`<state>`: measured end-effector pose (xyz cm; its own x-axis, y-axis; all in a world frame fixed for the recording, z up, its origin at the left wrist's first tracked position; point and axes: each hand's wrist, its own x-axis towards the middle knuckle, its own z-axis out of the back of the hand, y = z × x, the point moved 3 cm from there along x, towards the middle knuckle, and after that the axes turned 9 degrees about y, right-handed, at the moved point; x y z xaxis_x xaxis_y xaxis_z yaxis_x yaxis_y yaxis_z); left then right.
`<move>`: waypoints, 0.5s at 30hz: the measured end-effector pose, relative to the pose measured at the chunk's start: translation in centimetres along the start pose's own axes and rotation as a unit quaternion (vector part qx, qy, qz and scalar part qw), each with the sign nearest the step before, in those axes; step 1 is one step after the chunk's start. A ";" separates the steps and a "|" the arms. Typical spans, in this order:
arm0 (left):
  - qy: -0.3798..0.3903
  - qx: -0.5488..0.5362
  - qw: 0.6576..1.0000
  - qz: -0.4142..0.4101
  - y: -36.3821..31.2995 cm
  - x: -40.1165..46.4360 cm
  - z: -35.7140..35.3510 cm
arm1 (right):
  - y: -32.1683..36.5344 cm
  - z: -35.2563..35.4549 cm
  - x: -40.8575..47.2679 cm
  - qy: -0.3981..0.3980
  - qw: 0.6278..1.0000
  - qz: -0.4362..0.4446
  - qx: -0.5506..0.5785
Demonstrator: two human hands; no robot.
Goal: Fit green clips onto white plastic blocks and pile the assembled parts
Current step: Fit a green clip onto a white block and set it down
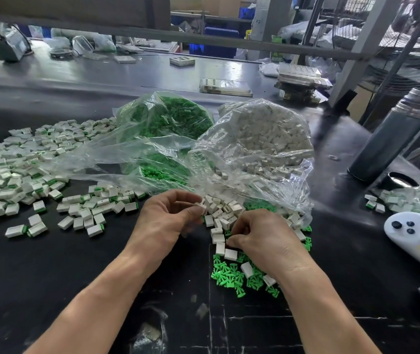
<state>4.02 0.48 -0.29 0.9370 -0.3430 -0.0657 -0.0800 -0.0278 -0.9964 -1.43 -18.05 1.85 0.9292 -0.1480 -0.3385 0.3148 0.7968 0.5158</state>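
The left hand (pixel 168 215) pinches a white block (pixel 200 206); the right hand (pixel 262 236), fingers curled, picks among loose blocks (pixel 220 247) and green clips (pixel 229 275) beneath it.

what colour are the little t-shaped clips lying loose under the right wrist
Bright green. The loose clips show best in the head view, scattered on the black table.

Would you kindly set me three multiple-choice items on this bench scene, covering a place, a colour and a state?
1. Where does the pile of assembled parts lie?
A. left of the hands
B. right of the flask
C. inside a bag

2. What colour are the loose clips under the right wrist?
A. blue
B. green
C. red

3. What is the left hand doing?
A. lying flat
B. pinching a white block
C. holding the flask

Key: 1 A, they spread across the left tabletop; 2 B, bright green; 3 B, fingertips close on the block.
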 end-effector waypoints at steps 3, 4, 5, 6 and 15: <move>0.011 -0.042 0.999 0.004 -0.2 -0.1 -0.2 | 0.1 0.0 0.0 0.001 1.000 0.003 -0.023; 0.016 -0.060 0.998 0.007 -0.3 -0.1 -0.2 | 0.2 0.0 0.0 0.001 1.000 0.004 -0.030; 0.023 -0.077 0.997 0.010 -0.3 -0.1 -0.3 | 0.2 0.0 0.0 0.002 0.999 0.005 -0.035; 0.029 -0.090 0.995 0.014 -0.3 -0.1 -0.3 | 0.2 0.1 0.0 0.001 0.999 0.008 -0.039; 0.060 -0.123 0.990 0.025 -0.1 0.1 -0.3 | 0.2 0.0 0.0 0.001 0.999 0.018 -0.047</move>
<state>3.98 0.18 -0.19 0.8834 -0.4591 -0.0939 -0.2202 -0.2297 -0.9480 -1.41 -17.93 1.99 0.9392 -0.1180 -0.3226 0.2623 0.8528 0.4515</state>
